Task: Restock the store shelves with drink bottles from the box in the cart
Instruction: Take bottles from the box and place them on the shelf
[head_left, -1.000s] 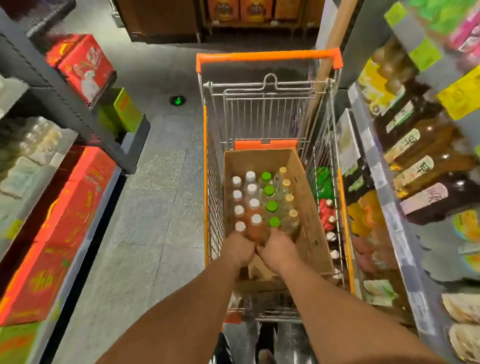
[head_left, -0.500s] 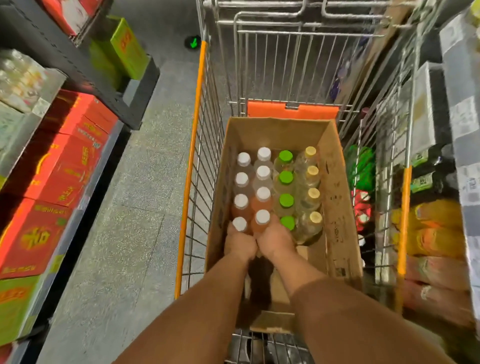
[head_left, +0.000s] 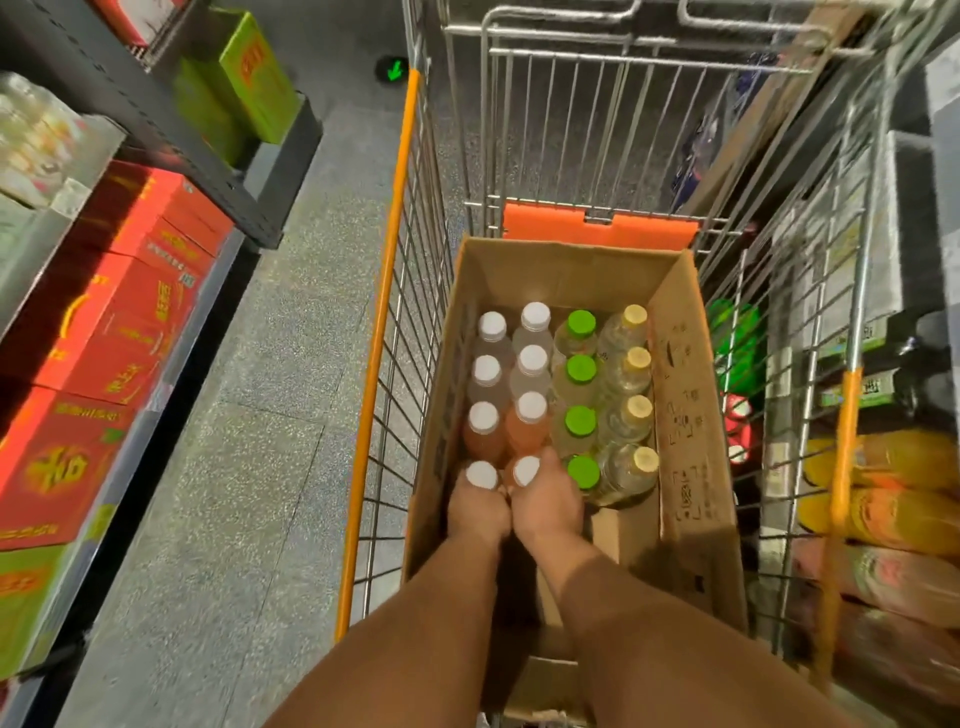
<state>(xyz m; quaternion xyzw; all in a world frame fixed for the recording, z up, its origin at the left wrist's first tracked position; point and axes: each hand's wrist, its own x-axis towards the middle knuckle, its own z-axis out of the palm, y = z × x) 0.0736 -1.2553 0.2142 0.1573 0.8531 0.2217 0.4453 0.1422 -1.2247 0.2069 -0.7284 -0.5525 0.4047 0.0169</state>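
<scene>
In the box (head_left: 685, 415), both hands' fingers were curled round white-capped bottles, left hand (head_left: 478, 512) and right hand (head_left: 545, 501); full, rigid, likely slick, best gripped below the cap.

Grey speckled tile floor (head_left: 270, 426) runs toward twelve o'clock, a green arrow marker (head_left: 396, 69) glowing there; dark metal racking (head_left: 171, 124) stands at ten o'clock.

Head view — steeply down, close over the cart (head_left: 395, 322)
</scene>
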